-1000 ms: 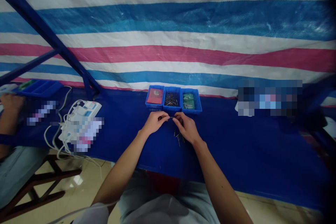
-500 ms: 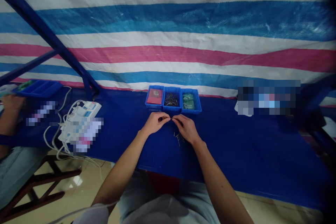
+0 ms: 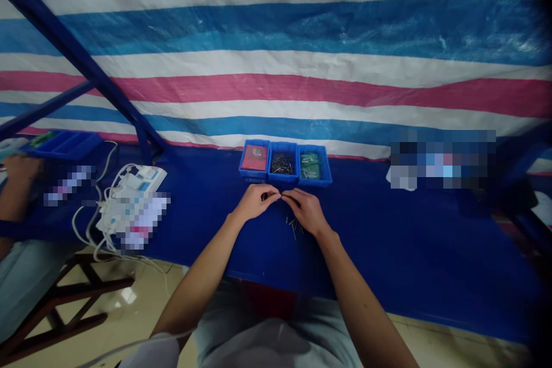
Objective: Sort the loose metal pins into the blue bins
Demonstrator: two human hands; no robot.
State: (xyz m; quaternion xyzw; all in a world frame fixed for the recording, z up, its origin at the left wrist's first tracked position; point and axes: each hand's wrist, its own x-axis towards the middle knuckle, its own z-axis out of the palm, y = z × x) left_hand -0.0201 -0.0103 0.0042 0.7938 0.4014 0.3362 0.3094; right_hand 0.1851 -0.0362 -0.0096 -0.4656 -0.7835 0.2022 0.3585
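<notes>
My left hand (image 3: 257, 201) and my right hand (image 3: 305, 208) meet at the fingertips above the blue table (image 3: 190, 201). Both are pinched around something dark and tiny that I cannot make out. Several thin metal pins (image 3: 294, 226) lie loose on the table, partly under my right hand. Just beyond my hands three blue bins stand side by side. The left bin (image 3: 254, 174) holds a red piece, the middle bin (image 3: 283, 177) many dark metal pins, and the right bin (image 3: 316, 182) green packets with pale pieces.
White power strips (image 3: 142, 181) with cables lie on the left. Beyond them are another person's hand (image 3: 21, 169) and a blue tray (image 3: 71, 146). A blue frame bar (image 3: 81, 63) slants at the left. Blurred-out items (image 3: 440, 164) stand at the right, and a striped sheet (image 3: 276, 89) hangs behind.
The fingertips of my right hand have shifted very slightly left, closer to those of my left hand. Otherwise the hands and bins look the same.
</notes>
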